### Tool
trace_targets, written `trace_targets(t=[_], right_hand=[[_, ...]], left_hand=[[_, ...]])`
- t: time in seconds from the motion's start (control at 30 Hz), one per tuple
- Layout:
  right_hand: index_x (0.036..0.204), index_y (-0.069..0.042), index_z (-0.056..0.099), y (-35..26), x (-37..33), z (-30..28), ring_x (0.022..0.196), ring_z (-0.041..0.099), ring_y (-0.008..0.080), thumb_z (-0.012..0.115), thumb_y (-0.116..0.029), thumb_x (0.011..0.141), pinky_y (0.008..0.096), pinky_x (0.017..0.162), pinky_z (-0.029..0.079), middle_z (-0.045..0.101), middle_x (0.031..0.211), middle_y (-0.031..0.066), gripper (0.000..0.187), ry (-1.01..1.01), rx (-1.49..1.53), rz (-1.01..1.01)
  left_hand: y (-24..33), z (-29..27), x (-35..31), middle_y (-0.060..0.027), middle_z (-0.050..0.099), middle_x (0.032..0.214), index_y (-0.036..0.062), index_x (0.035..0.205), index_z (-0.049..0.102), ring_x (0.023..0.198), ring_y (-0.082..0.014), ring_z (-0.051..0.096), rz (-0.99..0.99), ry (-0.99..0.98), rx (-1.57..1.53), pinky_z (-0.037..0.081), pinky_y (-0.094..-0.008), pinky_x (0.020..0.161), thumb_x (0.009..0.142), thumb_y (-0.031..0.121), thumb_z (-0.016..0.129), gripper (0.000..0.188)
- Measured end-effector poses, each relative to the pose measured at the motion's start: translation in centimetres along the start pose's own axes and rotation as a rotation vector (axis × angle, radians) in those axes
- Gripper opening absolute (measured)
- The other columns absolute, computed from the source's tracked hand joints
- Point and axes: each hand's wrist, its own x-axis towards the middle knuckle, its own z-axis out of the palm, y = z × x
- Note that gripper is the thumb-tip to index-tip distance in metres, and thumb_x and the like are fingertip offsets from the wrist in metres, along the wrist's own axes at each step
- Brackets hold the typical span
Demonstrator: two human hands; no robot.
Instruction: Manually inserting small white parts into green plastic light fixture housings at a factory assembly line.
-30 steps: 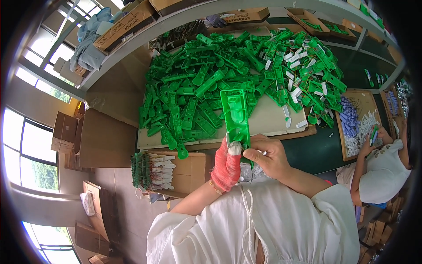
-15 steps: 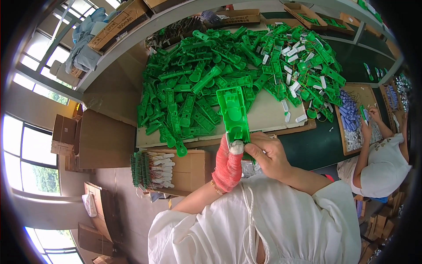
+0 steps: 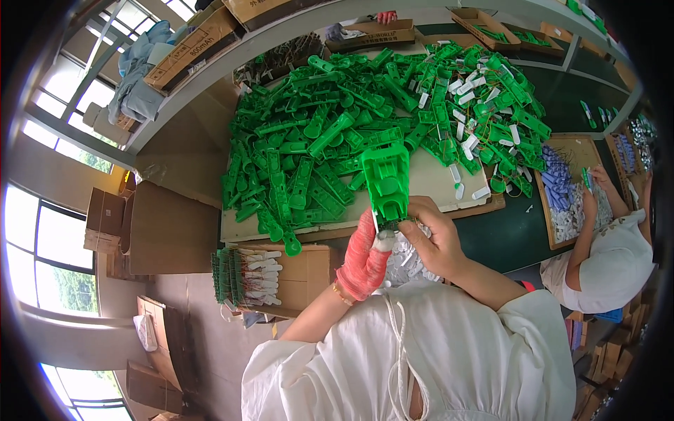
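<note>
My left hand (image 3: pixel 361 261), in a reddish-pink knitted glove with a white covering on the thumb, grips the lower end of a green plastic housing (image 3: pixel 388 184). The housing is held upright, its hollow inner side facing me. My bare right hand (image 3: pixel 442 245) is closed at the same lower end, thumb and fingers pressed on its right edge. Small dark parts show at that end between the thumbs, too small to name. Behind the housing lies a large heap of similar green housings (image 3: pixel 295 151). To its right are green housings with wires and white pieces (image 3: pixel 472 116).
Loose white pieces (image 3: pixel 407 261) lie just under my hands. At left, an open cardboard box (image 3: pixel 312 274) holds green circuit boards (image 3: pixel 226 275) wired to white parts. A co-worker (image 3: pixel 597 256) works at right beside a tray of purple and white parts (image 3: pixel 558 184). A shelf frame (image 3: pixel 186 102) arches overhead.
The housing has shifted slightly right and down, its top tipped toward me. More white pieces show beneath my hands. Another person's red-gloved hand shows more clearly at the far top.
</note>
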Motion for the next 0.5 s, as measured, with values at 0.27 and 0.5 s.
trace_targets(t=[0.27,0.5], right_hand=[[0.106,-0.004,0.056,-0.4,0.4,-0.1,0.094,0.053,0.0197,0.062,-0.009,0.072,0.0317,0.082,0.042,0.057,0.103,0.0088,0.035,0.025,0.094,0.044],[0.103,-0.007,0.058,-0.6,0.5,0.6,0.086,0.056,0.0217,0.069,-0.012,0.066,0.0318,0.074,0.045,0.058,0.095,0.0087,0.039,0.102,-0.084,-0.087]], left_hand=[[-1.3,0.3,-0.4,-0.0134,0.050,0.118,-0.0016,0.126,0.039,0.107,-0.0207,0.050,0.002,0.092,0.128,0.039,-0.0322,0.091,0.089,0.016,0.049,0.043],[0.7,1.6,-0.8,-0.0171,0.057,0.107,0.0011,0.119,0.049,0.097,-0.0279,0.057,0.041,0.196,0.406,0.043,-0.0326,0.085,0.076,0.001,0.053,0.043]])
